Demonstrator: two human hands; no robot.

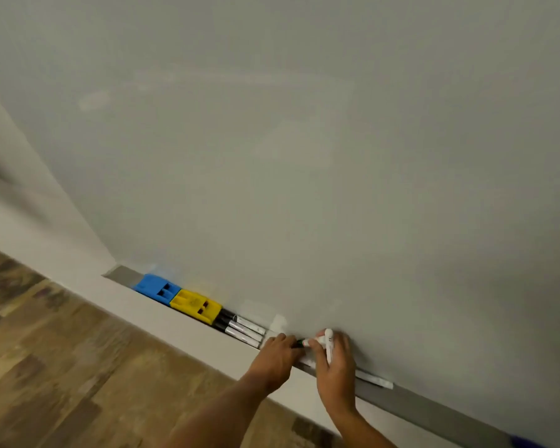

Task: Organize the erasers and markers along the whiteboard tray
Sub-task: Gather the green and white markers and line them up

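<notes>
A blue eraser [157,288] and a yellow eraser [195,305] sit end to end at the left end of the grey whiteboard tray [411,405]. Right of them lie three black-capped markers [243,329] side by side. My left hand [277,355] rests on the tray and grips a green-capped marker [301,343]. My right hand [333,367] holds a white marker [328,347] upright against the board. Another white marker [374,379] lies in the tray to the right of my hands.
The whiteboard [304,156] fills most of the view. A white ledge [175,328] runs below the tray, above a wooden floor [62,367]. Something blue [527,442] shows at the tray's far right.
</notes>
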